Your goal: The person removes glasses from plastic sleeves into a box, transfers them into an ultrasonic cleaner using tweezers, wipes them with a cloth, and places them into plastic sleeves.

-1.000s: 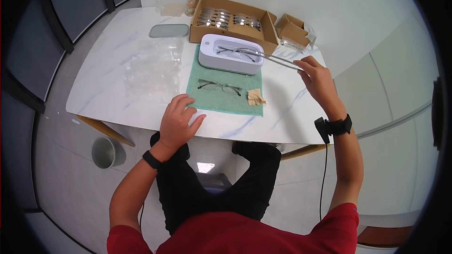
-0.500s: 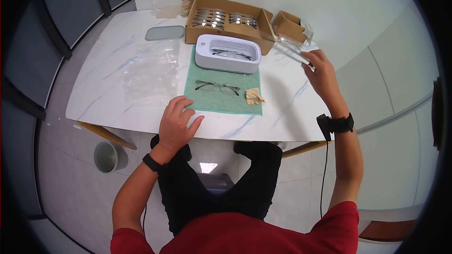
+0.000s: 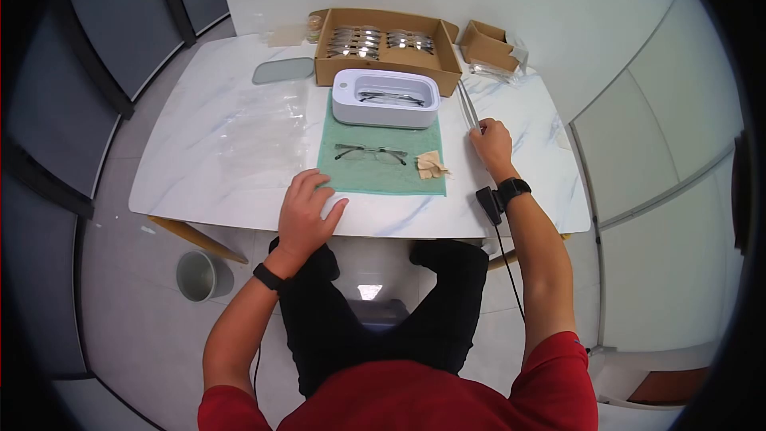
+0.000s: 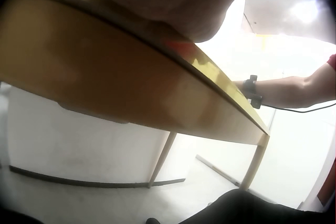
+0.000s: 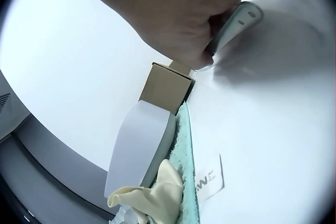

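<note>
My right hand [image 3: 491, 146] holds long metal tweezers [image 3: 467, 104] low over the table, to the right of the white ultrasonic cleaner [image 3: 384, 116]. In the right wrist view the rounded end of the tweezers [image 5: 242, 20] sticks out of the grip. A pair of glasses [image 3: 391, 99] lies inside the cleaner's basin. Another pair of clear-framed glasses [image 3: 370, 153] rests on the green towel [image 3: 375, 179] in front of it. My left hand [image 3: 306, 211] rests at the table's front edge, fingers relaxed, fingertips by the towel's near left corner.
A crumpled beige cloth [image 3: 432, 165] sits on the towel's right side. Behind the cleaner stands a cardboard box [image 3: 388, 66] with several glasses. Clear plastic bags [image 3: 263, 128] and a grey lid [image 3: 283, 70] lie left; a small carton [image 3: 488, 46] stands back right.
The tweezers have left the glasses, which now lie in the cleaner's basin. My right hand has swung right, then down toward the table beside the towel. The left hand has barely moved.
</note>
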A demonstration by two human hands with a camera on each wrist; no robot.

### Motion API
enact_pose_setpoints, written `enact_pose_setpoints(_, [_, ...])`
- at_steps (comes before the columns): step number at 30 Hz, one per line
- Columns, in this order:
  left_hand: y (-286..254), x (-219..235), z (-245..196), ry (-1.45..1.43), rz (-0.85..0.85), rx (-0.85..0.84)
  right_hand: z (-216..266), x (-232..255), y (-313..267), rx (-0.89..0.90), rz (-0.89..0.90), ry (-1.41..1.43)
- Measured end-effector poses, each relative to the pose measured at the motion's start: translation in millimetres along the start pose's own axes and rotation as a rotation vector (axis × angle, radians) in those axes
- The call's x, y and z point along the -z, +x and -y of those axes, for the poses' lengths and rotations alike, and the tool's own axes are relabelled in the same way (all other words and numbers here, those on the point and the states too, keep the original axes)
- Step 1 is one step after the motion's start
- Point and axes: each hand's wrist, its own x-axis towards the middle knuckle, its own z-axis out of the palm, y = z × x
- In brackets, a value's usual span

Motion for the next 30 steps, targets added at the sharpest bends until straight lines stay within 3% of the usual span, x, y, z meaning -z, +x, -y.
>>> enact_pose_setpoints(6, [10.7, 6.5, 2.6, 0.024, 0.031, 0.024, 10.8, 5.8, -11.1, -0.061, 0.051, 0.091])
enact_pose_setpoints(9, [50.0, 17.6, 4.4, 0.138, 0.055, 0.024, -21.9, 4.4, -14.9, 0.076, -0.107, 0.288])
enact_pose_setpoints(17, [140.0, -20.5, 55.9, 0.341, 0.168, -0.04, -35.2, 5.4, -25.6, 0.013, -0.128, 0.477])
enact_pose_setpoints(25, [155.8, -33.5, 67.8, 0.418, 0.29, -0.027, -33.9, 7.6, -27.5, 0.017, -0.119, 0.533])
enact_pose_setpoints(30, [159.4, -31.9, 75.2, 0.393, 0.261, -0.05, -32.2, 10.2, -28.6, -0.018, -0.104, 0.559])
